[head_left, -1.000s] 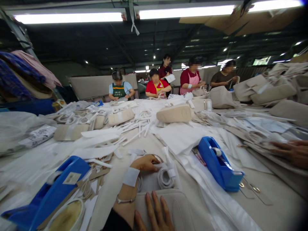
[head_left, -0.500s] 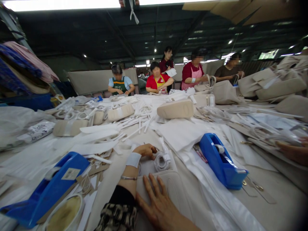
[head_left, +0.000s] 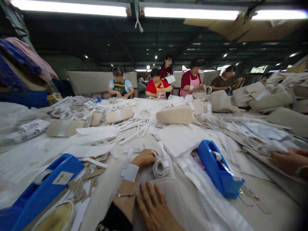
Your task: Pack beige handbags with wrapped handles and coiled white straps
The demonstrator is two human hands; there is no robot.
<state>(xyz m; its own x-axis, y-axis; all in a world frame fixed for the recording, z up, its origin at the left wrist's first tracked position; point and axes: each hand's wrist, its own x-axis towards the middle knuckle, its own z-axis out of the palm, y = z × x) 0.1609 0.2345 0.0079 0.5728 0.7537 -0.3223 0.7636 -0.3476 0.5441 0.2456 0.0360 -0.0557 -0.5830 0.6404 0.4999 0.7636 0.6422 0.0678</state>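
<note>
Right hand (head_left: 155, 207) still lies spread on the bag (head_left: 172, 196); left hand (head_left: 145, 158) stays curled, grip unclear; bare worktop (head_left: 243, 214) below right tape dispenser (head_left: 220, 170)

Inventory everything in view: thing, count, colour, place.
Flat stitched bag piece: one, beige, bottom centre
Coiled strap: one visible, whitish, just beyond it
Plastic tape dispensers: two, blue, lower left and right
Round tub: one, white, yellowish filling, bottom left
Thin tubes: many, white, mid-table
Thin sheets: several, white, across table
Soft bags: many, beige, mid-table and right
Plastic bag: at least one, translucent, left edge
Draped cloth: some, blue and pink, upper left
Light tubes: three, white, overhead
Co-workers: at least five, mixed clothing, across table
Co-worker's hand: at least one, right edge
Left hand: one, white wrist patch, beside strap
Right hand: one, bare, flat on bag piece
</note>
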